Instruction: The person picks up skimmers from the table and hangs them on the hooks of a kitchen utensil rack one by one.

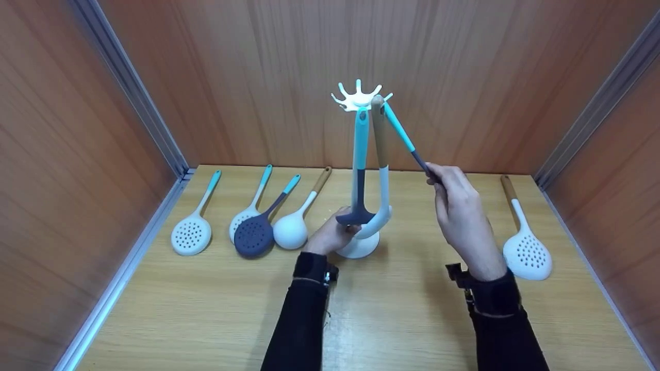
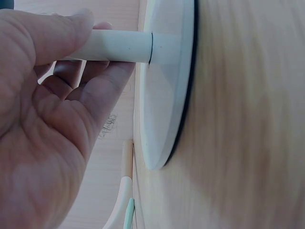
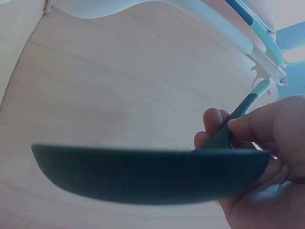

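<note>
In the head view, my left hand (image 1: 335,232) holds the white post of a utensil stand low down. The left wrist view shows my fingers and thumb round the post (image 2: 119,46), just above the round base (image 2: 164,109). The stand's pronged top (image 1: 357,99) bears a dark utensil (image 1: 361,190) with a turquoise handle and a white utensil (image 1: 384,190) with a brown handle. My right hand (image 1: 461,216) pinches a dark, turquoise-handled cooking utensil (image 3: 147,174) by its neck. Its head looks broad and shallow edge-on; its handle end (image 1: 389,111) is right at the prongs.
Left of the stand lie a white skimmer (image 1: 191,235), another white skimmer (image 1: 240,219) partly under a dark skimmer (image 1: 253,237), and a white ladle (image 1: 291,230) with a brown handle. A white slotted turner (image 1: 527,255) lies far right. Wooden panels (image 1: 330,62) enclose the table.
</note>
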A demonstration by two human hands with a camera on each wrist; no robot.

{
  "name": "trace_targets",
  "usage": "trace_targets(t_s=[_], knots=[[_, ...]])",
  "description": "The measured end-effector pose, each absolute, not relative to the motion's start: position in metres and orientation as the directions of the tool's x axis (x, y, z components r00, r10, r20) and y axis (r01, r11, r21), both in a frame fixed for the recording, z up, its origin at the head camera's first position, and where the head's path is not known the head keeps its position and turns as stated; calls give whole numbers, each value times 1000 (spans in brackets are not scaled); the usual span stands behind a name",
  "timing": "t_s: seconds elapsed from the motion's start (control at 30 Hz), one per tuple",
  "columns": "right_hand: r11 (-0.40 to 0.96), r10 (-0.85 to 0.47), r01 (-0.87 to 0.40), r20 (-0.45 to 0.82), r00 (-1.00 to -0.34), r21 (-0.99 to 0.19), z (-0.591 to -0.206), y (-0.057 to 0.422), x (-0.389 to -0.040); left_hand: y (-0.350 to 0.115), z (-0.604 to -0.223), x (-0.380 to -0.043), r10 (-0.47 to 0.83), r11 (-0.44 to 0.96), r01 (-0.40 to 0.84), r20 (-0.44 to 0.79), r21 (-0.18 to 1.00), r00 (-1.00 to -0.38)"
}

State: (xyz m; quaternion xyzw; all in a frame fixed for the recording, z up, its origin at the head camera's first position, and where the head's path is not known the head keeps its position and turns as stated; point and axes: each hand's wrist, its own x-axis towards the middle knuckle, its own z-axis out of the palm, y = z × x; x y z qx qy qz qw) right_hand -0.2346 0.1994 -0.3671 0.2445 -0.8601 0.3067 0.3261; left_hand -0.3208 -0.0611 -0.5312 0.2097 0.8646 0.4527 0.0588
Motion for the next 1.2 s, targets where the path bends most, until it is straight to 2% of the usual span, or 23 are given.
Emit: trace_targets(t_s=[0.1, 0.33, 1.07, 1.2], knots=[[686, -225, -626, 710, -667, -371, -369, 198, -236, -61, -531, -320, 410, 499, 297, 80, 814, -908], [671, -239, -637, 703, -670, -378, -372, 195, -239, -60, -533, -322, 440, 514, 368, 130, 775, -889], [703, -264, -592, 628, -732, -394, -380, 183, -242, -61, -532, -321, 426, 505, 314, 85, 804, -901], [704, -267, -590, 623, -735, -396, -381, 181, -242, -62, -531, -321, 438, 515, 347, 106, 784, -892]])
